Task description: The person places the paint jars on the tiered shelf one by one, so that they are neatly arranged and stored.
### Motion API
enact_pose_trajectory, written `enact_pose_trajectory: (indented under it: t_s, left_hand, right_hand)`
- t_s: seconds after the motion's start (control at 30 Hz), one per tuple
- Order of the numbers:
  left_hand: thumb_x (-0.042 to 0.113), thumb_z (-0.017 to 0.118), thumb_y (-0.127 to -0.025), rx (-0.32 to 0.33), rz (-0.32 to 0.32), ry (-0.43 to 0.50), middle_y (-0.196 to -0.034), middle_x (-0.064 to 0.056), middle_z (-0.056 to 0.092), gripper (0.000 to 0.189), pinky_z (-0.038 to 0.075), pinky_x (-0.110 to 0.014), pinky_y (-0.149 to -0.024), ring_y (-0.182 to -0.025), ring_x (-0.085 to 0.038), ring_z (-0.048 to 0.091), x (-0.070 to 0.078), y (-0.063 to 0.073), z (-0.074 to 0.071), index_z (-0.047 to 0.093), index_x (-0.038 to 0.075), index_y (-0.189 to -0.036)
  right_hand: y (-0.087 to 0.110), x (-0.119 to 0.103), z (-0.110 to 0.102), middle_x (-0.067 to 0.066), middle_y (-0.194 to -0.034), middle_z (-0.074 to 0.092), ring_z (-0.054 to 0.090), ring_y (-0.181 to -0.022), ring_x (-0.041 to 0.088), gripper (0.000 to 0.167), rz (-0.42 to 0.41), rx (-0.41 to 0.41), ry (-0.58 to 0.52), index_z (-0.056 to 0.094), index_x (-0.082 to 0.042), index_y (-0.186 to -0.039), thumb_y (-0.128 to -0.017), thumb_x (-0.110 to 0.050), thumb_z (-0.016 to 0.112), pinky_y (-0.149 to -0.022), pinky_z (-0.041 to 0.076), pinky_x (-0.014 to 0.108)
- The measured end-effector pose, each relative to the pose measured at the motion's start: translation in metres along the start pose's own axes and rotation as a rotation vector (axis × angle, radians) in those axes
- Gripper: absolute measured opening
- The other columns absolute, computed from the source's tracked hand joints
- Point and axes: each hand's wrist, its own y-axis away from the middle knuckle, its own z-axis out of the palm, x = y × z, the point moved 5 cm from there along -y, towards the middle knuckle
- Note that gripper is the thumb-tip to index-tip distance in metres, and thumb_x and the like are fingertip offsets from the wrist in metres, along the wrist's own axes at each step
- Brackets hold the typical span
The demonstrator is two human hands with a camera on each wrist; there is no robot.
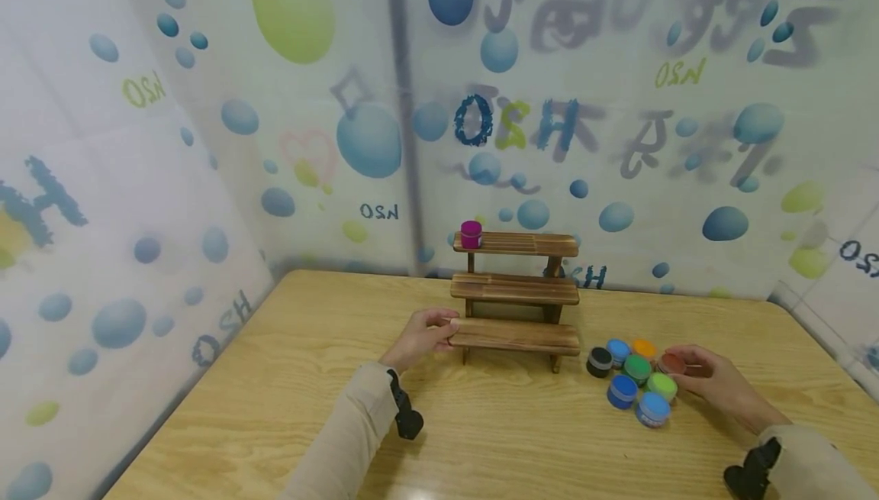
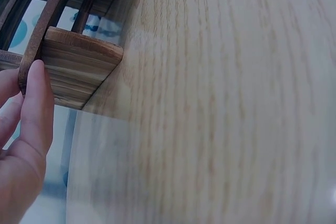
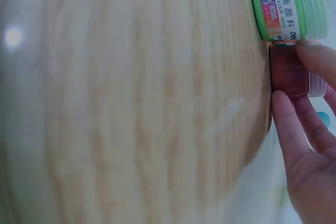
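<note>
A three-step wooden stand (image 1: 515, 334) is on the table. My left hand (image 1: 420, 340) pinches the left end of its lowest step; in the left wrist view, fingertips (image 2: 37, 74) are at the edge of that board. My right hand (image 1: 721, 384) holds a brownish-red paint jar (image 1: 671, 364) with a clear lid, at the right side of a group of jars. In the right wrist view, thumb and fingers lie round this jar (image 3: 290, 72), next to a light green jar (image 3: 278, 9) with a printed label. A magenta jar (image 1: 471, 234) sits on the left of the top step.
Close to the brownish-red jar stand several more paint jars, among them black (image 1: 600, 362), orange (image 1: 643, 349), green (image 1: 637, 369) and dark blue (image 1: 622, 391) ones. Light wood-grain tabletop (image 1: 508, 439) runs under everything. Behind the stand hangs a white curtain (image 1: 570, 172) with coloured dots.
</note>
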Motion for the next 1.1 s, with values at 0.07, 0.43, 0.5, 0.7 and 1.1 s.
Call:
enact_pose_trajectory:
  t_s: [0.07,0.43,0.5,0.7,1.1]
  left_hand:
    - [0.01,0.056,-0.088,0.004,-0.003,-0.001,-0.091,-0.011,0.053,0.031,0.053,-0.035,-0.069,-0.072,-0.014,0.055,-0.001,0.0,0.0,0.053,-0.004,-0.116]
    - [0.008,0.056,-0.088,0.002,0.001,0.007,-0.089,-0.011,0.052,0.031,0.053,-0.037,-0.07,-0.07,-0.014,0.055,0.003,0.002,0.001,0.052,-0.006,-0.116]
    - [0.009,0.056,-0.087,0.007,-0.004,0.009,-0.089,-0.011,0.052,0.031,0.053,-0.036,-0.07,-0.07,-0.014,0.055,-0.001,0.0,0.0,0.053,-0.004,-0.116]
    - [0.006,0.055,-0.088,-0.005,-0.009,0.022,-0.089,-0.011,0.052,0.033,0.051,-0.042,-0.073,-0.069,-0.014,0.055,0.005,0.004,0.001,0.05,-0.008,-0.117]
    - [0.002,0.052,-0.089,0.002,-0.002,0.018,-0.089,-0.013,0.052,0.031,0.052,-0.041,-0.072,-0.066,-0.013,0.054,0.029,0.022,0.006,0.05,-0.011,-0.116]
  right_hand:
    - [0.0,-0.001,0.0,0.026,-0.113,0.048,0.049,-0.083,-0.002,0.05,0.001,0.001,0.004,0.043,0.011,-0.121,-0.084,-0.017,0.062,-0.068,0.049,0.02]
    - [0.002,-0.003,-0.004,0.027,-0.114,0.048,0.052,-0.095,0.031,0.055,0.025,0.04,0.076,0.043,0.008,-0.122,-0.084,-0.029,0.061,-0.07,0.049,0.027]
    - [0.003,-0.005,-0.008,0.027,-0.114,0.048,0.051,-0.096,0.036,0.057,0.033,0.055,0.101,0.043,0.007,-0.123,-0.085,-0.031,0.06,-0.069,0.049,0.026]
    - [0.005,-0.021,-0.018,0.028,-0.114,0.049,0.053,-0.085,0.005,0.056,-0.006,0.084,0.102,0.042,0.009,-0.123,-0.086,-0.028,0.059,-0.065,0.048,0.018]
    - [0.002,-0.068,-0.027,0.023,-0.112,0.052,0.044,-0.081,-0.015,0.055,-0.083,0.102,0.127,0.042,0.006,-0.126,-0.087,-0.028,0.058,-0.065,0.049,0.026]
